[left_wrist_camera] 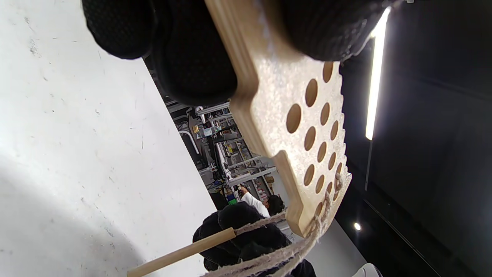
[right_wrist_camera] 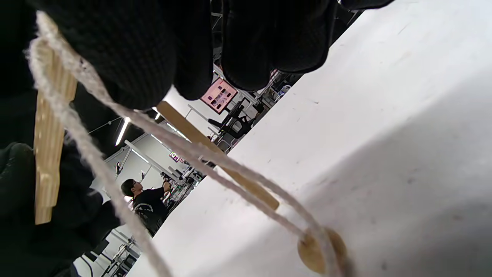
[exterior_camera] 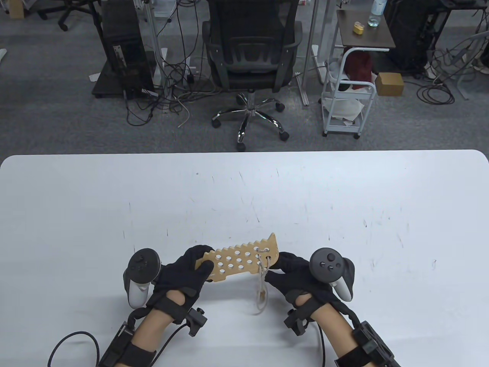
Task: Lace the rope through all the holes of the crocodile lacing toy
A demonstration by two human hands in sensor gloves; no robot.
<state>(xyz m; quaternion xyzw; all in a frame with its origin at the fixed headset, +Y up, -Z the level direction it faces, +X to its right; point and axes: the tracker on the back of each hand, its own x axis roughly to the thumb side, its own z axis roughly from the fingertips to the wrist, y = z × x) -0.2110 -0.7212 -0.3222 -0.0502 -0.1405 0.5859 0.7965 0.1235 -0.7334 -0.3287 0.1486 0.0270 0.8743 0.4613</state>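
Observation:
The wooden crocodile board (exterior_camera: 235,260) with its many round holes is held flat just above the white table (exterior_camera: 244,198). My left hand (exterior_camera: 198,265) grips its left end, thumb on top; these fingers (left_wrist_camera: 192,54) wrap the board (left_wrist_camera: 296,127) in the left wrist view. The pale rope (exterior_camera: 263,260) is laced through a few holes at the right end and hangs in a loop (exterior_camera: 261,302) down to the table. My right hand (exterior_camera: 274,269) is at the right end, pinching the wooden needle (right_wrist_camera: 215,154) on the rope (right_wrist_camera: 96,96). A round wooden bead (right_wrist_camera: 319,250) lies on the table.
Both hands work near the table's front edge. Beyond the far edge stand an office chair (exterior_camera: 250,65), a computer tower (exterior_camera: 122,49) with cables, and a white trolley (exterior_camera: 349,95).

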